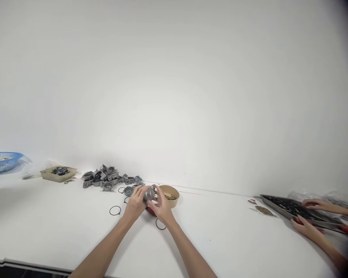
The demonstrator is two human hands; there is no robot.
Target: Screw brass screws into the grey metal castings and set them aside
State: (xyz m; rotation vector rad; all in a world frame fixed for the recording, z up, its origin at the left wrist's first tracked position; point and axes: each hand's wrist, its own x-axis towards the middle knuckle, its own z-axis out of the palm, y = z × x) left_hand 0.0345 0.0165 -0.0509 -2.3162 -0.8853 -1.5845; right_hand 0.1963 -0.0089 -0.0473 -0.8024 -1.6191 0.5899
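Observation:
In front of me, above the white table, a grey metal housing is held between both hands. My left hand is closed around its left side, and my right hand grips it from the right with bent fingers. Beneath the hands a red object shows partly; its kind is hidden. One thin black ring lies left of my left hand, and another ring is partly covered by my right wrist. Just behind my right hand stands a tan bowl holding small brass-coloured pieces.
A heap of grey housings lies back left. Beyond it are a tan tray with dark parts and a blue basket. At right, a co-worker's hands work at a dark tray, near a small brass-coloured pile.

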